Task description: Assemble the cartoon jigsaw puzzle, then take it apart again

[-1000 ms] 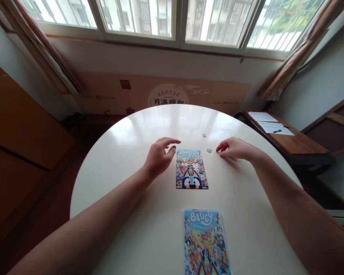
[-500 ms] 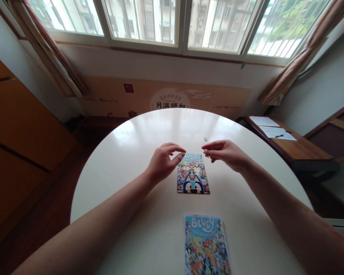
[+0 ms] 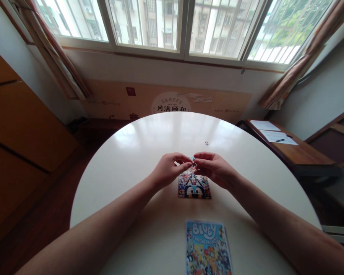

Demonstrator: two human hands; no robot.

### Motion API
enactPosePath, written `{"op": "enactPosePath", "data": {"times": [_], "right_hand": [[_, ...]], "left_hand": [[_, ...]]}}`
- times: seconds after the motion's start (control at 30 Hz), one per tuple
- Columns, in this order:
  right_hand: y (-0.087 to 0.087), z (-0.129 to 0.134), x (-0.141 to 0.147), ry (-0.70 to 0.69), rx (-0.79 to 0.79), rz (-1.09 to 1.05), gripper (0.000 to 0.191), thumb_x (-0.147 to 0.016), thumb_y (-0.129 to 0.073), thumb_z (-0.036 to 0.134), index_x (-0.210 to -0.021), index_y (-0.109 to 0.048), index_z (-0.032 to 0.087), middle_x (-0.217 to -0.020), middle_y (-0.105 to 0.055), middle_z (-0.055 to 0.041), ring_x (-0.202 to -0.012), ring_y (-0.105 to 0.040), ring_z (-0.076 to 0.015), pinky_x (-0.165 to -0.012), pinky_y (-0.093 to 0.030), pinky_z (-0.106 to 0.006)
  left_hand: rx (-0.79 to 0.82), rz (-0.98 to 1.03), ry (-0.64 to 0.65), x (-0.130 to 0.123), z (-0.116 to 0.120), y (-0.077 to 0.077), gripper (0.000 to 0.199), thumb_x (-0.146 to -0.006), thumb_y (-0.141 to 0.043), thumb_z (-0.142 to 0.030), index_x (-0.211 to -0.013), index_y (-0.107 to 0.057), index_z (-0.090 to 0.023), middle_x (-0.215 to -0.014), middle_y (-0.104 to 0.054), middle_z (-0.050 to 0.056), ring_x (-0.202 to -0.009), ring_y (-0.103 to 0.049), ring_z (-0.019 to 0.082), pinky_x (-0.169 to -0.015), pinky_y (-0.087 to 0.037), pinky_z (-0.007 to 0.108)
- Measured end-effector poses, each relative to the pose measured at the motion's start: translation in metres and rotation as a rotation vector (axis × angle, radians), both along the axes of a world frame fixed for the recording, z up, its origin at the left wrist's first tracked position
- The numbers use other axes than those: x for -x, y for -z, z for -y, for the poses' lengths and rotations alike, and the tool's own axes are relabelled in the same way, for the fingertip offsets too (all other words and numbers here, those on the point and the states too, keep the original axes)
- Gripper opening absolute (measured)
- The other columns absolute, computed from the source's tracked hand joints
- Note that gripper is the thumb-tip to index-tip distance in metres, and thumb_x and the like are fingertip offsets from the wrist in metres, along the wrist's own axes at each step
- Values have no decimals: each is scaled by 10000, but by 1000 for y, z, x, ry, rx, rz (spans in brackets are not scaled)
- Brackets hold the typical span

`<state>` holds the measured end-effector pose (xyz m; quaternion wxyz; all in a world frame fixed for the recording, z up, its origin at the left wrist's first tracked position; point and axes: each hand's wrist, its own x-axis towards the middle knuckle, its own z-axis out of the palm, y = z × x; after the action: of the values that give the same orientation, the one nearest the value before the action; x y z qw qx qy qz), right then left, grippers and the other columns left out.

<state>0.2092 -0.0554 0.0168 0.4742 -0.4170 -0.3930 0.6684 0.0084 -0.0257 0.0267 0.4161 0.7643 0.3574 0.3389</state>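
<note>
A small jigsaw piece [image 3: 194,162] is between the fingertips of both hands, just above the upper part of a jigsaw puzzle [image 3: 194,189]. My right hand [image 3: 216,168] pinches it from the right. From the left, the thumb and forefinger of my left hand [image 3: 170,170] close on its edge. The puzzle's lower part shows a blue cartoon dog's face; my hands hide much of its top. One loose puzzle piece [image 3: 206,143] lies on the table beyond my right hand. Nearer to me lies a reference picture [image 3: 208,248] titled "Bluey".
All of this rests on a round white table [image 3: 126,152]. A wooden side table [image 3: 309,152] with papers [image 3: 278,136] and a pen stands at the right. Orange-brown cabinets [image 3: 25,152] are on the left, and a barred window [image 3: 149,26] is ahead.
My right hand has moved left and slightly nearer with the puzzle piece, over the puzzle. My left hand has shifted slightly right, and the fingertips now meet. The view has tilted a little.
</note>
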Motion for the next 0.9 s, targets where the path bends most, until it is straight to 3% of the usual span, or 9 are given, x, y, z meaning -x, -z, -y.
{"op": "enactPosePath", "data": {"times": [0.1, 0.23, 0.4, 0.6, 0.73, 0.9], "right_hand": [[-2, 2, 2, -4, -27, 48, 283, -642, -892, 278, -854, -727, 189, -772, -707, -24, -691, -676, -150, -694, -603, -316], [-4, 5, 2, -29, -203, 229, 200, -678, -849, 273, -835, -749, 200, -791, -724, -32, -719, -676, -161, -687, -584, -321], [-6, 11, 7, -7, -445, 502, 99, -743, -763, 279, -821, -774, 217, -780, -742, -43, -733, -672, -185, -685, -564, -353], [-1, 10, 9, 124, -327, 426, 127, -714, -766, 273, -828, -767, 217, -813, -746, -54, -684, -654, -181, -548, -537, -310], [0, 7, 7, 172, -281, 382, 147, -698, -786, 274, -830, -767, 212, -799, -743, -58, -663, -637, -171, -524, -507, -290], [1, 6, 5, 118, -333, 477, 153, -735, -782, 318, -850, -770, 218, -821, -747, -62, -706, -655, -184, -565, -519, -308]], "left_hand": [[137, 38, 7, 0, 0, -2, 95, -820, -689, -241, -854, -745, -173, -827, -755, 56, -775, -678, 169, -690, -549, 288], [326, 58, -16, -2, 1, -3, 85, -816, -651, -209, -819, -706, -144, -684, -686, 34, -619, -620, 129, -476, -446, 198], [360, 73, -18, -1, 1, -1, 66, -799, -635, -193, -806, -681, -146, -644, -655, 24, -554, -584, 110, -406, -372, 167], [134, 9, -66, 2, -2, -4, 123, -839, -635, -237, -881, -728, -170, -770, -728, 48, -662, -625, 137, -498, -466, 207], [160, 19, -27, 1, 2, -8, 130, -830, -664, -211, -938, -717, -161, -847, -743, 66, -699, -645, 145, -500, -480, 213], [235, 33, -43, 1, -1, -2, 124, -826, -655, -169, -945, -683, -147, -862, -725, 74, -654, -624, 137, -409, -431, 187]]}}
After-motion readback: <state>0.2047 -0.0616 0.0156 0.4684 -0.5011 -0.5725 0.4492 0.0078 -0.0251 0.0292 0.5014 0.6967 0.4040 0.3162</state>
